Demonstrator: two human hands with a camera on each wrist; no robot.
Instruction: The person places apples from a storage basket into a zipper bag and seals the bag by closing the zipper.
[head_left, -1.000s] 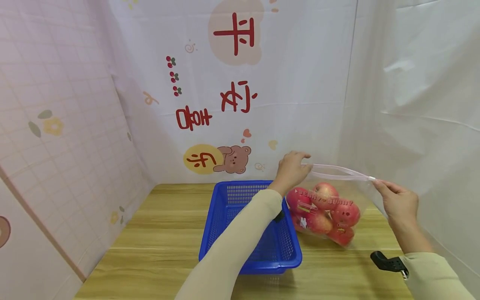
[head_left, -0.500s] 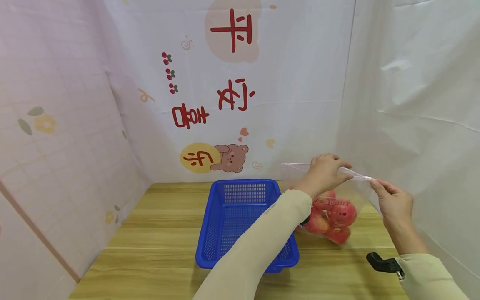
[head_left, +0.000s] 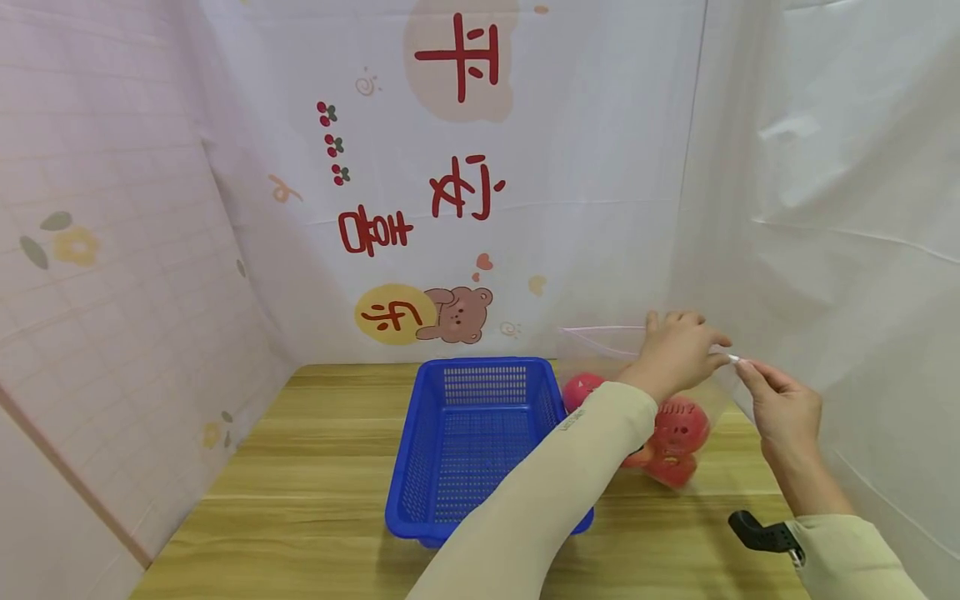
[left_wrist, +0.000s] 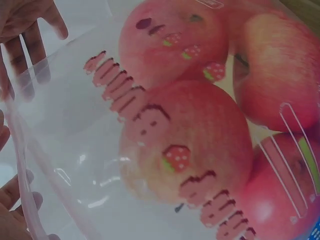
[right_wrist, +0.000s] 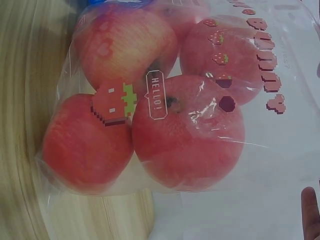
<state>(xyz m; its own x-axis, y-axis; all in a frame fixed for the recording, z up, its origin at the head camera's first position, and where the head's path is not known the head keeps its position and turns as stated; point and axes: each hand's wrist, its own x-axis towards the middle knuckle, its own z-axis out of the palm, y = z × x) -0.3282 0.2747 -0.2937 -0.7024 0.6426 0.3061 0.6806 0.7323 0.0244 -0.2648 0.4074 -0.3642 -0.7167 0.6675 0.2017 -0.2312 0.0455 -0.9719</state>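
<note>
A clear zip bag (head_left: 596, 354) with printed lettering stands on the table, holding several red apples (head_left: 681, 423). My right hand (head_left: 786, 408) pinches the bag's top right corner beside its small white slider (head_left: 733, 358). Just left of the slider is my left hand (head_left: 675, 354), its thumb and fingers spread apart at the zip strip. My left forearm hides part of the bag and some apples. Through the left wrist view, fingers (left_wrist: 32, 45) show behind the bag's open side. In the right wrist view, apples (right_wrist: 187, 140) press against the plastic.
A blue plastic basket (head_left: 483, 385) stands on the wooden table (head_left: 315, 467), left of the bag, with my left sleeve across its front right corner. White printed cloth (head_left: 600, 167) hangs behind and at both sides. A black wrist mount (head_left: 761, 533) juts from the right sleeve.
My left hand has moved right along the bag's top from its left end to the slider. The right hand keeps its pinch at the corner. The view has shifted slightly.
</note>
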